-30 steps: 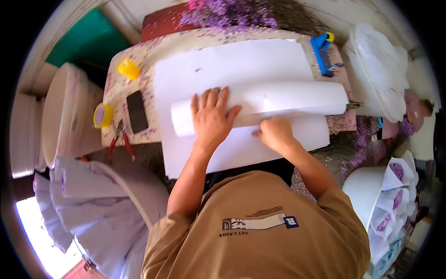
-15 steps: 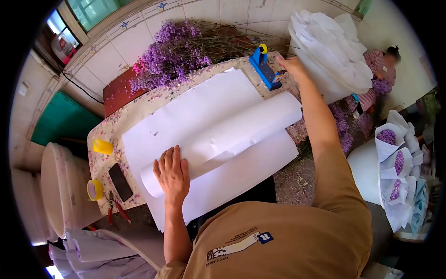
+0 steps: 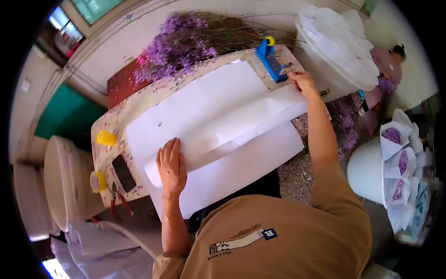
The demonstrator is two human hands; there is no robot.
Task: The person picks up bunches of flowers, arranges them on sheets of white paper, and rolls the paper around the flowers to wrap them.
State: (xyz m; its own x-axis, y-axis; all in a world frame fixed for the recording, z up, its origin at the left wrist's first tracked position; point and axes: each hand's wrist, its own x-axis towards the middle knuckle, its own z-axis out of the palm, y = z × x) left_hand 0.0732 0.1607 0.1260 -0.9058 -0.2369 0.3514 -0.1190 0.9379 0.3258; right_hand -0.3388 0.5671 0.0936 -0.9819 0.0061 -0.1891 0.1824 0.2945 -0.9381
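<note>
A sheet of white paper (image 3: 232,122) lies curled into a loose roll across a stack of flat white sheets (image 3: 209,88). My left hand (image 3: 172,168) rests on the left end of the roll with its fingers stretched out over it. At the roll's far right end, my right hand (image 3: 304,83) has its fingertips pinched together. Whatever may be between them is too small to make out. Just beyond those fingers stands a blue tape dispenser (image 3: 272,63) carrying a yellow roll of tape (image 3: 269,41).
Purple flowers (image 3: 176,44) lie behind the table. On its left are yellow tape rolls (image 3: 107,137), a black phone (image 3: 123,173) and red-handled pliers (image 3: 118,201). White tubs (image 3: 367,169) with wrapped bouquets stand at right; a person (image 3: 388,67) sits beyond.
My right hand has drawn back from the dispenser toward the roll's right end, its fingers now pinched. My left hand stays on the roll. The view has shifted slightly.
</note>
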